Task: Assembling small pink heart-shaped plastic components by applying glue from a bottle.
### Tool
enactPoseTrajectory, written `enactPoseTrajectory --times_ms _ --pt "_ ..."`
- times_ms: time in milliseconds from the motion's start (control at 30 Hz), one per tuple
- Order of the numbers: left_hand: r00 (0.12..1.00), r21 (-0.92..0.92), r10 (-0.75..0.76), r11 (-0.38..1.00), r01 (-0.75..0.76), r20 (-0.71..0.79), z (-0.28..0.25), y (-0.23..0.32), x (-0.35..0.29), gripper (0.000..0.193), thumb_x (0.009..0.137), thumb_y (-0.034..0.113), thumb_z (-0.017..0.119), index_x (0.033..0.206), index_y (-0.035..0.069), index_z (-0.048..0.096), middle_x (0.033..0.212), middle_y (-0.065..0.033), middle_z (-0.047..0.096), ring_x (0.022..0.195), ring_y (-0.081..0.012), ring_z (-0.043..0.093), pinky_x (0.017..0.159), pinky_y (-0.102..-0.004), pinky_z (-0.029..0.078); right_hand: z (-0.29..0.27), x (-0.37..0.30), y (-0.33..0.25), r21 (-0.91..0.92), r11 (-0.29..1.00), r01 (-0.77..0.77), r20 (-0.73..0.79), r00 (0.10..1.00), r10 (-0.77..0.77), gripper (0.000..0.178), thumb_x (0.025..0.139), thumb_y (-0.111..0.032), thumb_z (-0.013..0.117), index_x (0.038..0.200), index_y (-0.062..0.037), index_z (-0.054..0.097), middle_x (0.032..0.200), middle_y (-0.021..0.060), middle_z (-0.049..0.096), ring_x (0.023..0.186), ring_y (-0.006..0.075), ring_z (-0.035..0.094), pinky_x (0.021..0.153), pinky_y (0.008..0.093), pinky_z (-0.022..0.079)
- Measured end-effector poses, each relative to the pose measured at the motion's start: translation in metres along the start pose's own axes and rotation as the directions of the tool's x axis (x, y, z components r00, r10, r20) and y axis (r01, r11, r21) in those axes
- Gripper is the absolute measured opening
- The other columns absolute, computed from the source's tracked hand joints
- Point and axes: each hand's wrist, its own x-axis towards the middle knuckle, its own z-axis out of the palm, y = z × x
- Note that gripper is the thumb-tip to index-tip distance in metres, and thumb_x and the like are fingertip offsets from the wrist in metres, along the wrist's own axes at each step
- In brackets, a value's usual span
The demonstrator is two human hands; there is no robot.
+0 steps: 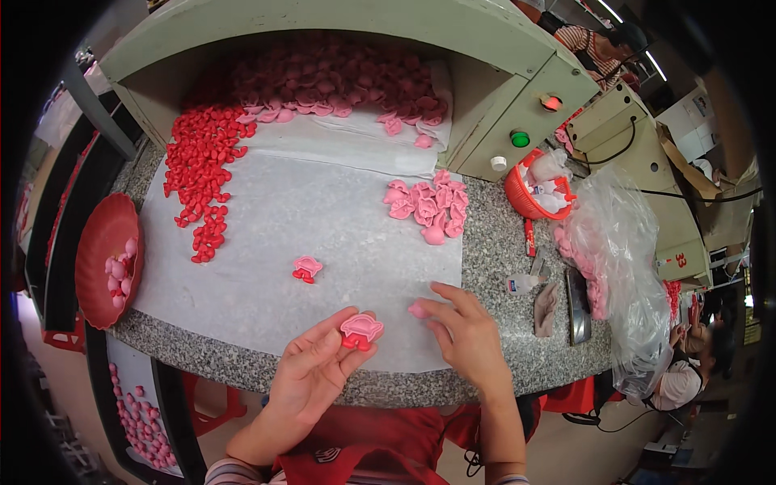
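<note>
My left hand (311, 364) is closed on a small moulded piece (361, 328), a pink hollow shell with a raised rim above and a red two-lobed part below. It is held up over the near edge of the white sheet. To the right, my right hand (467, 335) has a small pink piece (417, 310) at its fingertips, low over the sheet; the fingers partly hide their grip on it. Farther in on the sheet lies another pink-and-red piece (307, 268), touched by neither hand.
Red parts (202, 162) and pink shells (323, 77) are heaped under a green metal housing (517, 89). More pink shells (428, 206) lie at right. A red bowl (89, 275) stands left. At right are an orange basket (517, 190), small bottle (524, 283), phone (578, 307) and plastic bag (634, 291).
</note>
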Motion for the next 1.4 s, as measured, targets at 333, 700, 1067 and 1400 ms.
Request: enactPoseTrajectory --times_ms 333,700,1067,1400 --pt "0.998 0.000 -0.057 0.998 0.057 0.019 0.000 -0.010 -0.002 0.037 0.090 0.010 0.047 0.122 -0.007 0.042 0.124 -0.0224 0.046 0.114 -0.0316 0.048 0.097 -0.0410 0.042 0.006 -0.018 -0.011 -0.234 0.961 -0.148 0.088 0.981 0.172 0.026 0.070 -0.009 0.066 0.097 -0.0085 0.063 0.096 0.0090 0.061 0.083 0.0249 0.059 0.067 0.0337 0.049" --pt "1.000 0.058 -0.001 0.998 0.002 -0.020 -0.001 -0.021 -0.004 0.034 0.090 0.008 0.048 0.121 -0.004 0.045 0.121 -0.0207 0.049 0.112 -0.0294 0.050 0.095 -0.0394 0.044 -0.006 -0.031 -0.038 0.204 0.967 -0.149 -0.202 0.961 0.191 0.028 0.067 -0.002 0.070 0.094 -0.0027 0.064 0.092 0.0108 0.062 0.080 0.0222 0.060 0.069 0.0300 0.048" --pt "0.959 0.271 0.241 0.923 -0.273 0.148 0.001 -0.036 -0.013 0.030 0.087 0.003 0.051 0.117 -0.001 0.052 0.122 -0.0194 0.049 0.111 -0.0257 0.051 0.093 -0.0371 0.043 0.007 -0.048 -0.085 0.530 0.844 0.085 -0.357 0.925 0.132 0.039 0.059 0.003 0.075 0.096 0.0026 0.063 0.095 0.0143 0.062 0.086 0.0231 0.059 0.075 0.0288 0.047" --pt "0.919 0.388 0.296 0.840 -0.380 0.259 0.000 -0.036 -0.014 0.029 0.086 0.000 0.051 0.115 0.000 0.055 0.124 -0.0221 0.046 0.111 -0.0283 0.049 0.093 -0.0371 0.042 0.012 -0.052 -0.081 0.517 0.846 0.129 -0.398 0.912 0.104 0.038 0.059 0.006 0.075 0.095 0.0005 0.063 0.095 0.0141 0.062 0.087 0.0233 0.059 0.075 0.0299 0.048"
